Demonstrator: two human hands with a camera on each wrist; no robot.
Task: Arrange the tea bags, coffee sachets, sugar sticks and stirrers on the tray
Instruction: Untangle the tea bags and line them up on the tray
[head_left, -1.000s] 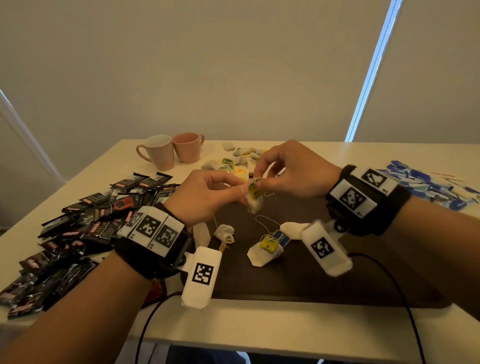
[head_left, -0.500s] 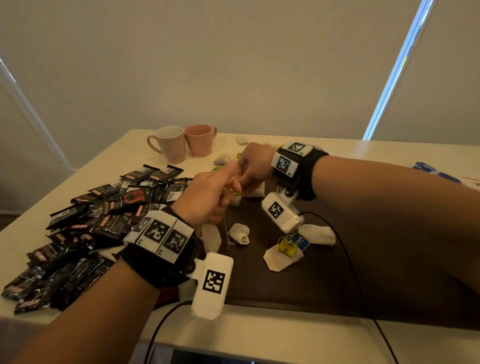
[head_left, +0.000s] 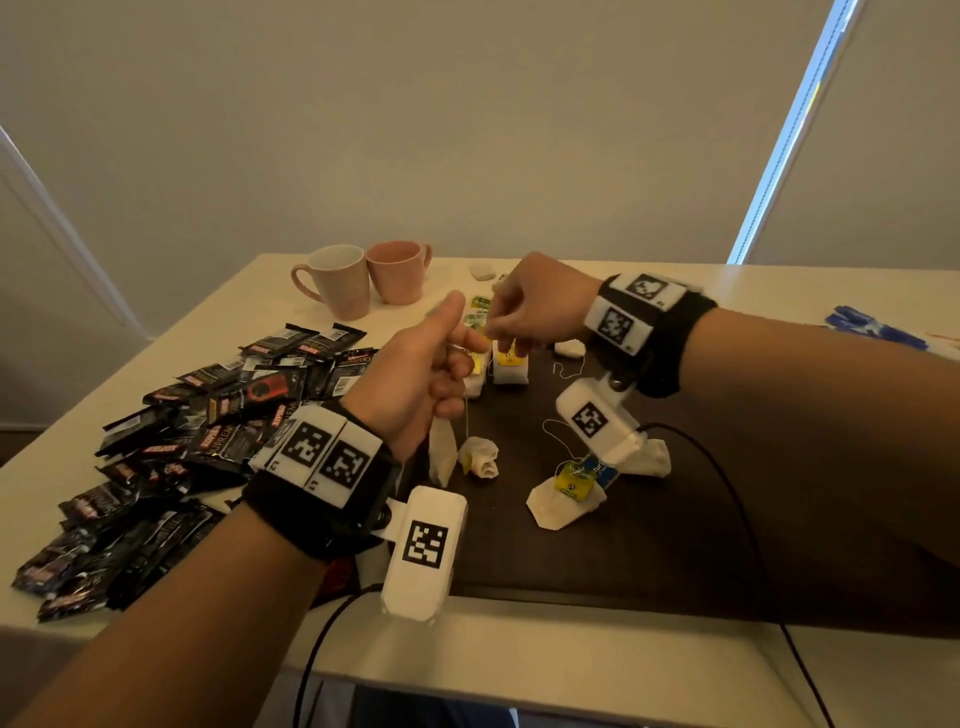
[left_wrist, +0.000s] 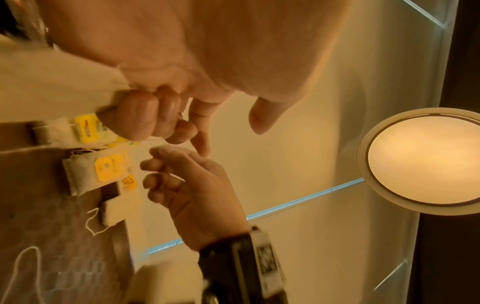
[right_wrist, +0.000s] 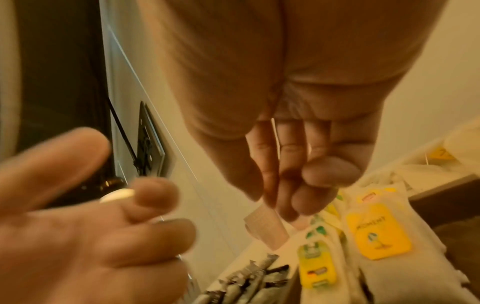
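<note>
A dark brown tray (head_left: 571, 561) lies in front of me. My left hand (head_left: 462, 353) hovers over its far left corner, thumb up and fingers curled round a tea bag string (head_left: 466, 415) that hangs down. My right hand (head_left: 501, 332) reaches in from the right and pinches a small paper tag (right_wrist: 266, 228) just above a yellow-tagged tea bag (head_left: 511, 369) at the tray's far edge. Another tagged tea bag (left_wrist: 85, 127) lies against my left fingers (left_wrist: 145, 119). Loose tea bags (head_left: 563, 506) and a crumpled one (head_left: 480, 457) lie mid-tray.
A heap of black coffee sachets (head_left: 208, 426) covers the table to the left of the tray. Two pink cups (head_left: 337, 280) stand at the back left. Blue sugar sticks (head_left: 872, 327) lie far right. More tea bags (head_left: 480, 304) lie behind the tray.
Both hands have moved from above the tray's middle to its far left corner. The right arm now crosses over the tray, and the tea bag both hands held has come down near the tray's far edge.
</note>
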